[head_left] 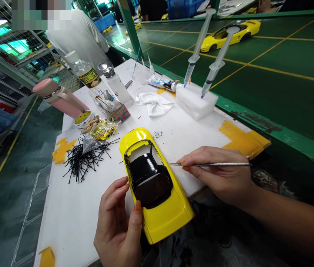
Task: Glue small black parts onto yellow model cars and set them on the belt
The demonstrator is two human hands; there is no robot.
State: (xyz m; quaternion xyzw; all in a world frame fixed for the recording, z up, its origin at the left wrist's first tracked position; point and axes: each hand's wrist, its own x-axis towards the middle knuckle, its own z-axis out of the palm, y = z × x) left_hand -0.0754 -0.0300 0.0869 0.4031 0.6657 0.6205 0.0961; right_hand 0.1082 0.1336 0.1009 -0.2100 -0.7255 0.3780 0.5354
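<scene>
1. I am working at a white table point(70, 215) that is stretching away ahead of both my hands.
2. I am holding a yellow model car body point(157, 185) between my hands, its rear end nearest me and its nose pointing away; its black window piece point(148, 178) is sitting in the roof opening.
3. My left hand point(118, 226) is gripping the car's left flank, thumb lying on the rear deck, fingertips touching the edge by the black piece.
4. My right hand point(218, 174) is sitting just right of the car, fingers pinched shut around a thin metal tool point(209, 164) whose tip is reaching the car's right roof edge.
5. Well ahead of my right hand, a white foam block point(196, 100) is carrying two syringes point(198, 48) standing tilted, needles down.
6. Ahead of the car, a crumpled white cloth point(154, 104) is lying beside a glue tube point(162, 83).
7. Ahead of my left hand, a heap of thin black pins point(82, 159) is spreading beside a clear bag point(98, 133).
8. Just beyond the car's nose, tiny black specks point(157, 134) are dotting the table.
</scene>
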